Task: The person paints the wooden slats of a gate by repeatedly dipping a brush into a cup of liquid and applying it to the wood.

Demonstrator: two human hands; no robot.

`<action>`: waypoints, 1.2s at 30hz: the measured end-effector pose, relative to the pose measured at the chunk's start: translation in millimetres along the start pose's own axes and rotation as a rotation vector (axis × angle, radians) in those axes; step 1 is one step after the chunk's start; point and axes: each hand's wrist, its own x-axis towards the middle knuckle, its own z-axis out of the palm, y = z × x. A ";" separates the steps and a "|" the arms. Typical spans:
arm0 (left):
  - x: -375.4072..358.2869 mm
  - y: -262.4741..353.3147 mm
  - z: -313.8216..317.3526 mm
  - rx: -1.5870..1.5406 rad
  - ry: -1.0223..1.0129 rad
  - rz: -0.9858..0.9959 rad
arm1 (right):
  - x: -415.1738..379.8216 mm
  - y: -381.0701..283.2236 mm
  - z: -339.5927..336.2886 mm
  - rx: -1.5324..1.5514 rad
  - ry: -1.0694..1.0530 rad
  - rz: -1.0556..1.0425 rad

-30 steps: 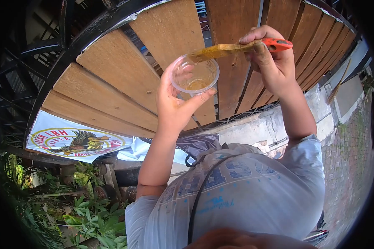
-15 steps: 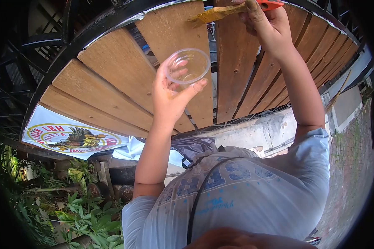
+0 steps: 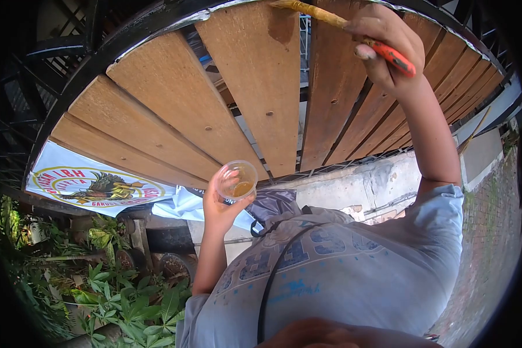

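My left hand (image 3: 219, 204) is wrapped round a clear plastic cup (image 3: 238, 178) with a little amber liquid at its bottom, held near the lower edge of the wooden slats. In my right hand (image 3: 388, 46) is a paintbrush (image 3: 325, 15) with a red-orange handle end and a yellow-stained body. Its bristle end touches or nearly touches the top of a light wooden slat (image 3: 249, 75). A dark wet patch (image 3: 282, 26) shows on that slat by the brush. Slats to the right (image 3: 336, 75) look darker than those on the left.
A black metal frame (image 3: 75, 69) curves round the slats, with gaps between boards. A white banner with a round emblem (image 3: 98, 185) hangs at lower left, above green plants (image 3: 133, 296). A dark plastic bag (image 3: 272, 206) lies near my body; a brick pavement (image 3: 487, 232) runs along the right.
My left hand has lowered the cup toward my body. My right hand has turned the brush, its handle now pointing down right, and a dark wet patch has appeared on the light slat.
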 end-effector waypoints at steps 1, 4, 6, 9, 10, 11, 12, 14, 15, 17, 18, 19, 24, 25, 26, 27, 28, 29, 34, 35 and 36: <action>-5.8 -4.0 -3.4 -0.008 0.014 -0.031 | -2.6 -2.6 6.0 0.034 0.050 -0.057; -20.3 -11.1 -9.8 -0.010 0.028 -0.085 | -21.3 -2.2 24.0 0.025 0.111 -0.213; -27.1 -14.6 -12.5 -0.003 0.028 -0.104 | -35.7 -11.4 32.8 -0.052 0.091 -0.187; -34.2 -20.6 -16.3 0.087 -0.006 -0.114 | -54.5 -20.3 45.0 -0.103 0.066 -0.126; -35.7 -20.1 -17.0 0.092 -0.008 -0.111 | -59.4 -23.9 47.4 -0.132 0.030 -0.096; -36.9 -19.6 -16.4 0.104 -0.017 -0.116 | -62.0 -28.3 49.0 -0.119 0.013 -0.079; -38.6 -19.5 -16.0 0.115 -0.025 -0.122 | -64.0 -32.2 49.9 -0.122 0.016 -0.077; -41.7 -24.2 -16.3 0.140 -0.025 -0.124 | -68.7 -40.1 51.9 -0.098 -0.068 -0.046; -42.6 -24.5 -15.5 0.133 -0.023 -0.131 | -73.1 -43.9 55.3 -0.095 -0.079 -0.039; -44.7 -25.3 -14.0 0.126 -0.023 -0.137 | -79.4 -52.3 59.3 -0.059 -0.104 -0.025; -45.7 -25.8 -13.6 0.129 -0.024 -0.141 | -82.3 -56.7 61.1 -0.021 -0.130 -0.013; -47.0 -26.3 -13.6 0.133 -0.026 -0.145 | -85.3 -61.2 63.5 -0.014 -0.143 -0.007; -52.0 -40.1 -17.5 0.132 -0.056 -0.147 | -116.7 -83.8 81.2 0.110 -0.256 0.050; -52.8 -41.4 -17.7 0.142 -0.057 -0.150 | -126.1 -89.3 87.0 0.168 -0.337 0.099; -53.6 -41.8 -17.6 0.141 -0.061 -0.152 | -135.8 -93.7 93.2 0.228 -0.418 0.148; -54.1 -42.2 -17.6 0.141 -0.065 -0.164 | -144.2 -96.3 99.5 0.247 -0.500 0.169; -55.0 -42.5 -17.7 0.141 -0.069 -0.177 | -149.8 -97.6 103.9 0.247 -0.502 0.173; -56.0 -43.1 -17.4 0.141 -0.073 -0.178 | -152.9 -97.5 107.1 0.281 -0.527 0.169; -61.1 -48.5 -15.0 0.136 -0.088 -0.187 | -131.0 -88.3 101.9 0.317 -0.515 0.205; -61.8 -48.3 -15.8 0.137 -0.090 -0.190 | -116.3 -83.3 93.0 0.257 -0.513 0.201; -62.7 -48.1 -16.4 0.145 -0.114 -0.202 | -102.7 -77.8 84.1 0.197 -0.512 0.196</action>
